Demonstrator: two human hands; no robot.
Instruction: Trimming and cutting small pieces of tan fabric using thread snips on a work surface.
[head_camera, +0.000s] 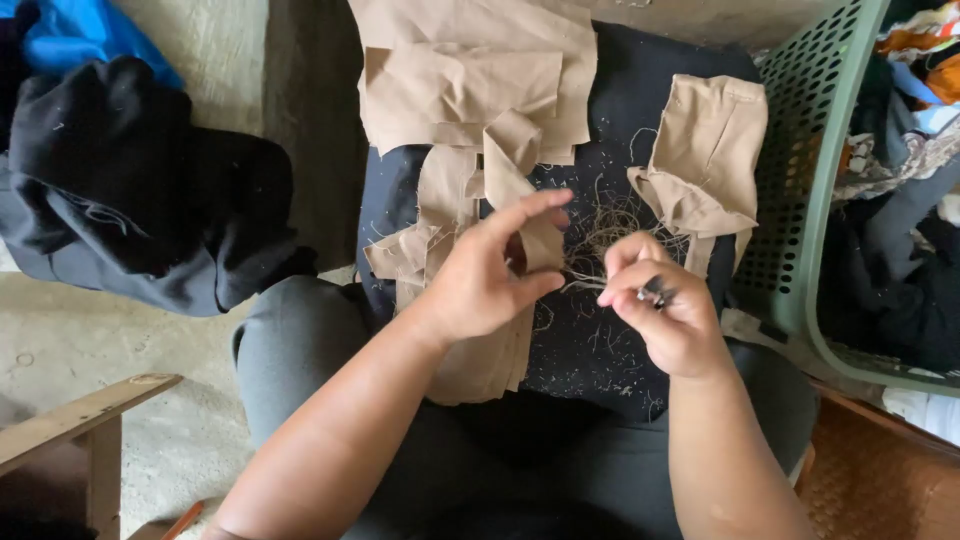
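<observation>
We look down on our lap, where a dark cloth (600, 340) is spread over our knees and dotted with thread clippings. Our left hand (490, 275) hovers over it with its fingers (535, 205) loosely spread, the forefinger stretched out and the thumb just under it; it touches a tan strip of fabric (520, 180) that folds up from the lap, though we cannot tell how firmly it grips it. Our right hand (665, 310) is curled closed around a small dark tool (655, 291), probably a thread clipper, most of it hidden by the fingers. Between the two hands runs a pale thread (582, 283), and just beyond them lies a tangle of loose threads (615, 225) on the dark cloth.

A stack of tan fabric pieces (470, 70) lies at the far edge of the lap, with more strips trailing down beneath our left hand. To the right of the tangle sits another folded tan piece (705, 150), close to the wall of a green plastic basket (800, 200) that holds mixed clothes. On the left, well apart from our hands, a heap of black clothing (130, 190) rests on the concrete floor (70, 340), with something blue (85, 30) behind it. A wooden edge (80, 415) shows at the lower left.
</observation>
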